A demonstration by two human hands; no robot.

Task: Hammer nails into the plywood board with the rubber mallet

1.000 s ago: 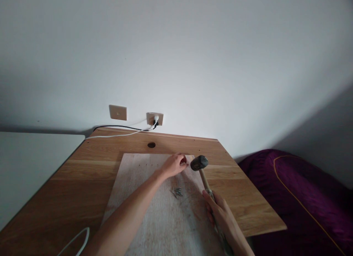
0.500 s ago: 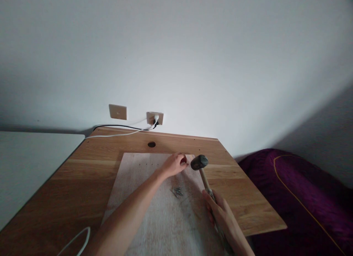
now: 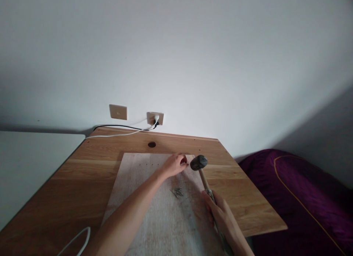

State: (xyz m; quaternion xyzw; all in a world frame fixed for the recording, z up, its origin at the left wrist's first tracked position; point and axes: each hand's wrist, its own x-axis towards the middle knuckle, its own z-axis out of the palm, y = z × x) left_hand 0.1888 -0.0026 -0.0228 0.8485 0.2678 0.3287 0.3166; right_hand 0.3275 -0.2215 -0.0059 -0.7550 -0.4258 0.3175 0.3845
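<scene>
The left hand (image 3: 173, 165) reaches forward over the board (image 3: 154, 219), thumb and fingers curled near its far right corner; whether they pinch anything, I cannot tell. The right hand (image 3: 222, 213) wraps the hammer (image 3: 204, 180) handle, head pointing away. Nails (image 3: 178, 191) lie in 1 pile between the 2 hands.

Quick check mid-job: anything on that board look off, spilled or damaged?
Nothing looks plainly spilled or broken. The board does look patchy, with reddish-brown streaks through its pale surface, possibly wear. The loose nails lie jumbled on it in a small pile, which seems minor.
</scene>
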